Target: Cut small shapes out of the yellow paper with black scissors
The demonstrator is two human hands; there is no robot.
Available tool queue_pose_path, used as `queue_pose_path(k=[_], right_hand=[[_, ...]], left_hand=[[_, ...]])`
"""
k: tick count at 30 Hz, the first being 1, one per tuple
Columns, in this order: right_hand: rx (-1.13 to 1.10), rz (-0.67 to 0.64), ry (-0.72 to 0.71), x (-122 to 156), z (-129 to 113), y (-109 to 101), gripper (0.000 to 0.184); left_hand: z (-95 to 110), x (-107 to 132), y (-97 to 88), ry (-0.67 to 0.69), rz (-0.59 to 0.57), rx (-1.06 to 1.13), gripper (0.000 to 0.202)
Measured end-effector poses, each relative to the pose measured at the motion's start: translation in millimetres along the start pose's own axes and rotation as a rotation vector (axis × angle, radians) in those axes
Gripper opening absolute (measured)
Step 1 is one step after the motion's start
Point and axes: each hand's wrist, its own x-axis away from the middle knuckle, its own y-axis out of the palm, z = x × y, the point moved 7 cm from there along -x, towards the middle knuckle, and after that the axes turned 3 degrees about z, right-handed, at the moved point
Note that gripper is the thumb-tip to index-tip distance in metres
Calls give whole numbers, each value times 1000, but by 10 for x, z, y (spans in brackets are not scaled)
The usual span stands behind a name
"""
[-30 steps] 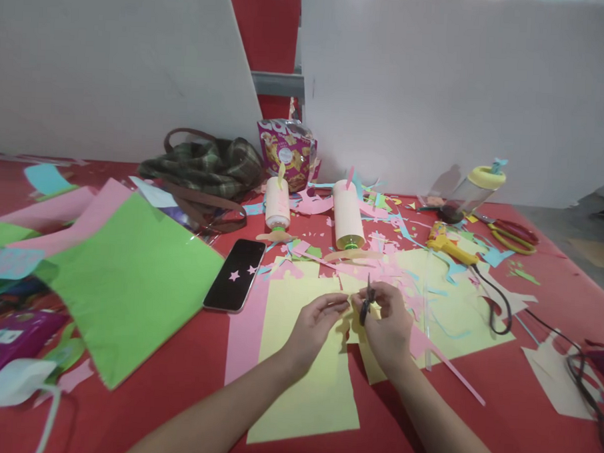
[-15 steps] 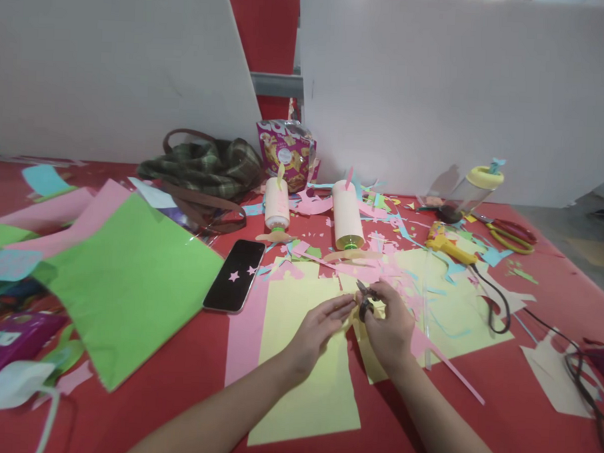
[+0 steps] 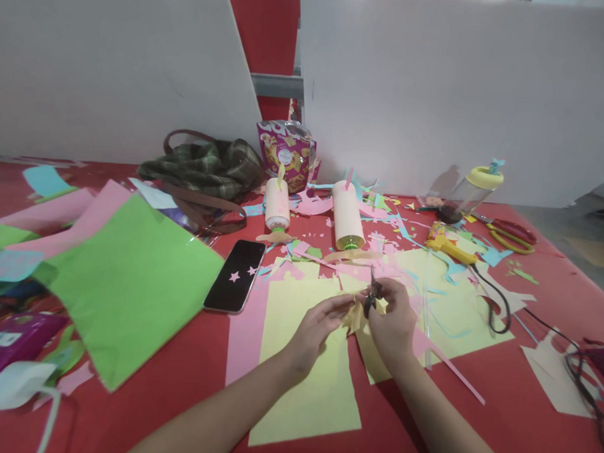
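Observation:
Small dark-handled scissors (image 3: 371,298) are in my right hand (image 3: 392,322), its fingers closed round the handles and the blades pointing away from me. My left hand (image 3: 322,327) pinches a small piece of yellow paper (image 3: 351,317) just left of the scissors. Both hands are above a pale yellow sheet (image 3: 305,393), which overlaps a pink sheet (image 3: 244,344) on its left. A black-screened phone (image 3: 233,283) lies left of the hands, with small pink paper stars on it. Beyond the hands lie two paper-wrapped bottles (image 3: 347,212) with paper strips attached.
A large green sheet (image 3: 134,286) covers the left. To the right are a yellow glue gun (image 3: 451,248) with a black cord, red-and-yellow scissors (image 3: 512,234) and a clear container (image 3: 471,194). A snack bag (image 3: 288,156) and plaid bag (image 3: 209,166) stand behind, among paper scraps.
The scissors have turned in my right hand, their tips swinging from pointing up-left to nearly straight away from me. More of the yellow paper shows between my hands. My left hand has hardly moved.

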Motion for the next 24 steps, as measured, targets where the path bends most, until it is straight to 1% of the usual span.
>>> queue_pose_path(k=[4,8,11,14,17,19,21,24], right_hand=[[-150,-20,100,-39,69,31,34],[-316,-77,226,-54,123,92,40],[-386,-113,302,-36,132,123,40],[-420,-129,305,-22,118,130,38],[-450,-156,311,-12,132,151,37],[-456,-167,319,-11,149,164,37],[-457,-171,326,-15,159,170,37],[-464,-195,343,-15,149,186,38]], left_hand=[[11,6,-9,2,13,-69,36],[47,31,-5,-22,16,-196,39],[112,56,19,10,9,-381,41],[189,78,78,108,-32,-616,43],[198,85,117,150,-75,-770,45],[189,77,116,160,-86,-802,46],[183,57,91,164,-74,-788,42],[180,8,3,129,-10,-708,24]])
